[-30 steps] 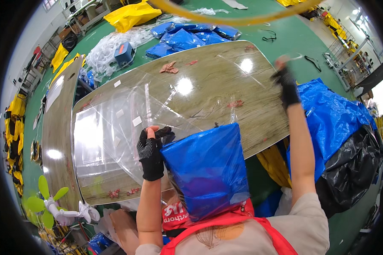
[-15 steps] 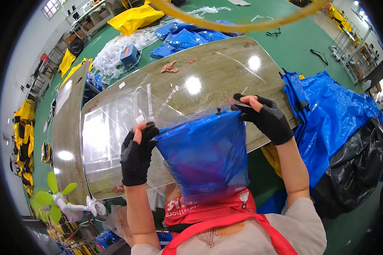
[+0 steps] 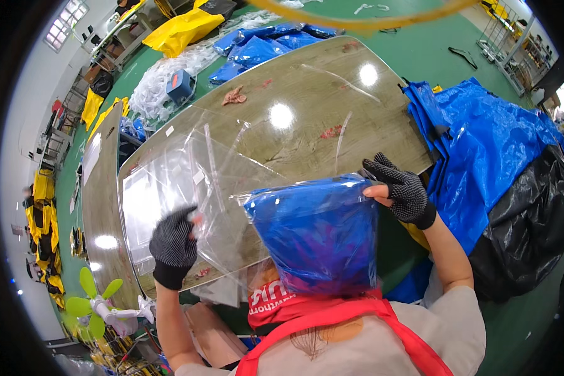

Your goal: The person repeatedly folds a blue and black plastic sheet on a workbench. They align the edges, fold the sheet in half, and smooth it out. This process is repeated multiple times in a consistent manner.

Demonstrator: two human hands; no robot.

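A factory-style packing workshop: a green floor (image 3: 432, 56), a large wood-grain table (image 3: 382, 138) spread with clear plastic bags (image 3: 169, 182), blue bundles (image 3: 260, 55) heaped on the floor beyond, and blue sheeting (image 3: 476, 150) and black sheeting (image 3: 520, 232) piled at right. Work benches (image 3: 122, 41) and yellow material (image 3: 44, 216) line a white wall (image 3: 37, 94) at left; a metal rack (image 3: 501, 62) stands at upper right.

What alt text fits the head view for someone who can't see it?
The gloved right hand holds the top corner of a blue bundle in clear plastic; the gloved left hand is beside clear plastic sheeting on a wood-grain table.
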